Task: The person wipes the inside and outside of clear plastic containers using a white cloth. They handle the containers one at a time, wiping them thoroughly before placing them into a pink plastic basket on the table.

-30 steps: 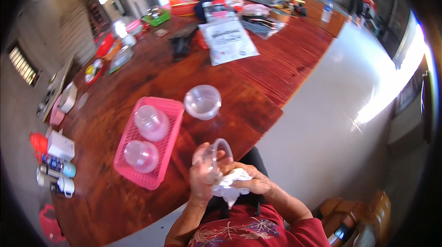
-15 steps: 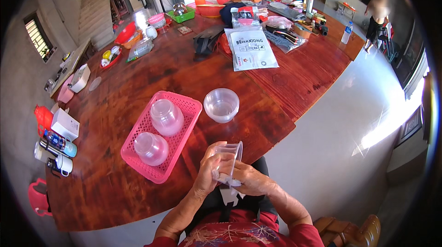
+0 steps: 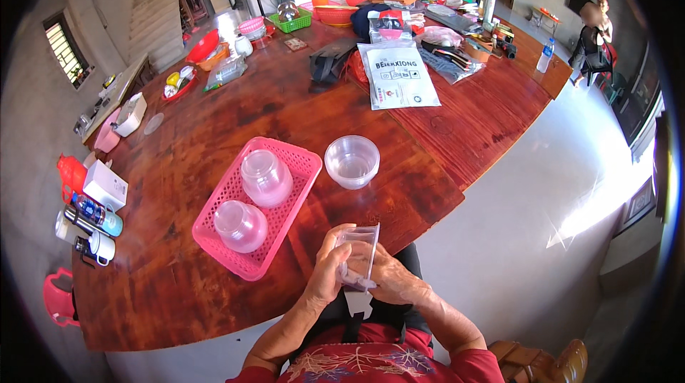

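My left hand is closed round the outside of a clear plastic bowl, tipped on its side above my lap. On the bowl's open side, my right hand is closed on a white tissue pressed to the lower part of the bowl. The bowl and tissue partly hide its fingers. Beyond my hands, another clear bowl stands upright on the table. To its left lies a pink perforated basket holding two upturned clear bowls, a far one and a near one.
The wooden table has its near edge by my lap. Cups and bottles crowd its left edge. A white plastic package and a heap of bags lie farther off, near a water bottle. Two people are at the far right.
My view has shifted slightly, so the table things sit a little differently. The held bowl has turned a little, with the tissue still against it. A second person now shows at the far right.
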### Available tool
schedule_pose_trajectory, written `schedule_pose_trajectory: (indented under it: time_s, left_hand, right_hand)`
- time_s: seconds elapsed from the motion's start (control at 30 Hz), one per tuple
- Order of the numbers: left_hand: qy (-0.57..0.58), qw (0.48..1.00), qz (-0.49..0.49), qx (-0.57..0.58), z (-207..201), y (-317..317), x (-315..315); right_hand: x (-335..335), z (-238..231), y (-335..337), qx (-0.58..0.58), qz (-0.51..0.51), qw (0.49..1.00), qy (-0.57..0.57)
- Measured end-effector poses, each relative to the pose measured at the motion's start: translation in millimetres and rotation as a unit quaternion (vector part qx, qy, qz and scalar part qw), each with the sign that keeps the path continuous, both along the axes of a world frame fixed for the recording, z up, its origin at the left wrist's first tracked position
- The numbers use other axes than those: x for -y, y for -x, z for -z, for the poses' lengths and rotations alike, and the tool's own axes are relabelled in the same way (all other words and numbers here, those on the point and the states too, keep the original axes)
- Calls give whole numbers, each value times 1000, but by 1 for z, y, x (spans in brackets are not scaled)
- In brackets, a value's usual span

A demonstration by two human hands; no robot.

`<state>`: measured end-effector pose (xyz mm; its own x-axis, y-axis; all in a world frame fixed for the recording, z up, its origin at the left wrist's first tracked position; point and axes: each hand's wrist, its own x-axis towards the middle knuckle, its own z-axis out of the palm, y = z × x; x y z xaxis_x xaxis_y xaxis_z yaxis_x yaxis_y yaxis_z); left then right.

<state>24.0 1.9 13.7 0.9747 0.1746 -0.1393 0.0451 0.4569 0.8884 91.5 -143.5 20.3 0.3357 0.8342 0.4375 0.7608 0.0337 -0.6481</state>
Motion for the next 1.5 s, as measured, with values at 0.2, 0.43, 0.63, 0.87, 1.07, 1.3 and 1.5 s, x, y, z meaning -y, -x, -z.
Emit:
schedule_pose_trajectory:
  time_s: [0.2,0.43,0.63,0.87,1.07,1.3,1.5]
  left_hand:
    - [39,997,-45,48,-3,-8,0]
    - [47,996,-60,51,-12,-14,5]
    - [-170,981,-89,23,-76,-55,-31]
    - [-225,960,-145,79,-157,-130,-84]
    - [-214,963,-134,91,-145,-135,-81]
    - [-98,986,48,125,-31,-51,1]
    - [18,987,21,157,-2,-28,17]
  right_hand:
    - [19,-13,1,-476,-83,874,-51]
    - [3,-23,17,-200,99,969,-103]
    - [16,-20,6,-186,146,965,-113]
    - [17,-14,4,-152,137,973,-103]
    - [22,-15,1,-137,160,971,-115]
    - [18,-17,4,-243,178,943,-141]
    - [19,-22,9,-249,70,962,-84]
